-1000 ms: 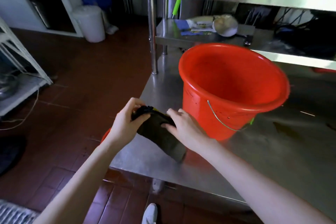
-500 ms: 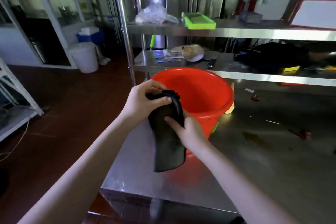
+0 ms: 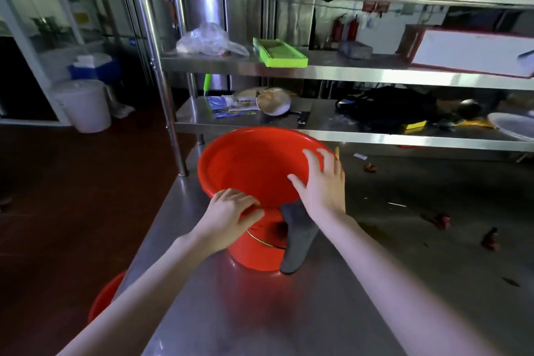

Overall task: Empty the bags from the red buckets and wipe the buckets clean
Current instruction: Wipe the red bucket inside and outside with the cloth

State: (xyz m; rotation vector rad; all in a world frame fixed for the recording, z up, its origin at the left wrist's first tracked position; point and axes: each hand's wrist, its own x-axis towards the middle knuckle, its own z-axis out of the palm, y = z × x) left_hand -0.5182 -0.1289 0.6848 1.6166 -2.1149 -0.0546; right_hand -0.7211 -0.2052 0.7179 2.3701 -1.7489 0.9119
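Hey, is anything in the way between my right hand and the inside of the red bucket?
Nothing visible. The round red plastic bucket is open-topped and looks empty beneath the right hand. A dark grey cloth hangs over its near rim under that wrist, and the left hand grips the rim further left.

Dim room; light from behind glares off the shelves (image 3: 332, 72) and table (image 3: 289, 312); edges bend, corners blur.

Steel table (image 3: 318, 312): red bucket (image 3: 248, 170) upright on it, toward 11 o'clock of the visible top. Small red scraps (image 3: 436, 218) at the bucket's 3 o'clock, well apart; white scrap (image 3: 360, 156) at 2 o'clock.
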